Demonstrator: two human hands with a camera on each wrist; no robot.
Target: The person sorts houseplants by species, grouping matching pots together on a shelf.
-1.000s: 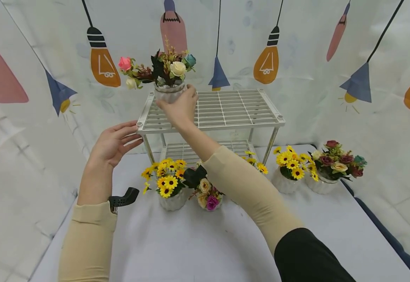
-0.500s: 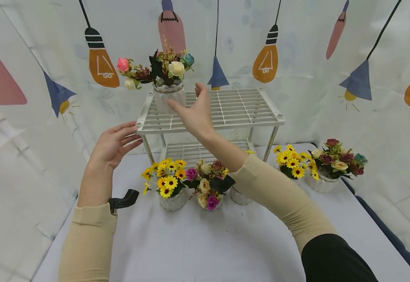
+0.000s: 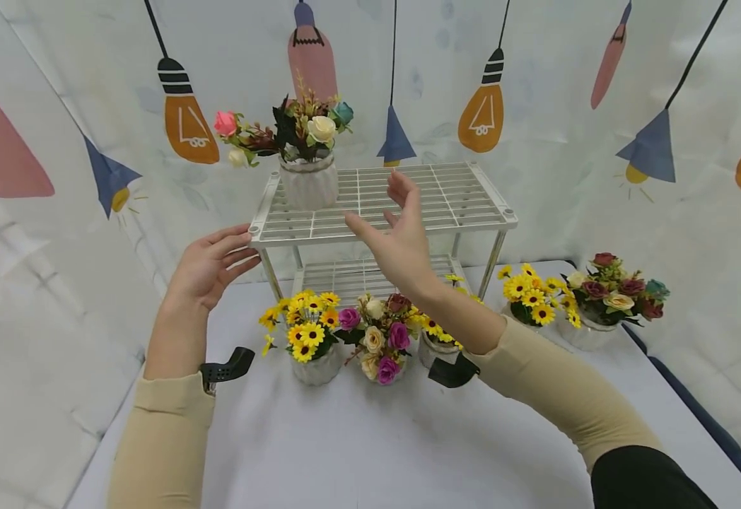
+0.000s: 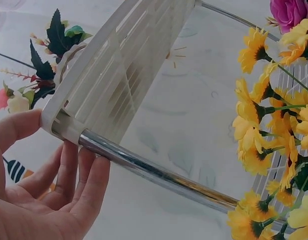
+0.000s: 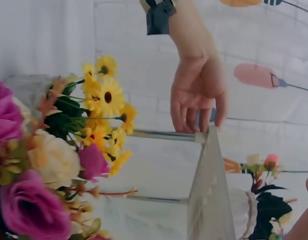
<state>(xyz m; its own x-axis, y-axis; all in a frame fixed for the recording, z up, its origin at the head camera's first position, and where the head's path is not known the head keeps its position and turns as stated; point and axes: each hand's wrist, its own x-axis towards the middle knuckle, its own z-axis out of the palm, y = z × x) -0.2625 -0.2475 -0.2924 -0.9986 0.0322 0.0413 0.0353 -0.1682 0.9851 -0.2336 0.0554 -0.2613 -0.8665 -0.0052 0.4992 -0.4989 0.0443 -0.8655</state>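
A white two-tier wire rack (image 3: 462, 227) stands on the table. My left hand (image 3: 201, 265) holds its front left corner. In the left wrist view, the fingers (image 4: 96, 175) of that hand touch the metal post (image 4: 158, 172) just under the top tier. On the left of the top tier sits a whitish pot (image 3: 310, 185) of artificial flowers in pink, cream and teal. My right hand (image 3: 405, 244) hovers above the top tier, right of the pot and apart from it, fingers spread and holding nothing. Only a bit of this hand shows in the right wrist view.
Along the rack's front stand a sunflower pot (image 3: 316, 367), a pot of purple and cream roses (image 3: 370, 343) and another sunflower pot (image 3: 434, 350). To the right are a sunflower pot (image 3: 529, 297) and a mixed rose pot (image 3: 590, 332). A patterned curtain (image 3: 555, 127) hangs behind.
My right hand has let go of the pot of artificial flowers on the top tier and drawn back to the right and down. The left hand has stayed at the rack's corner.
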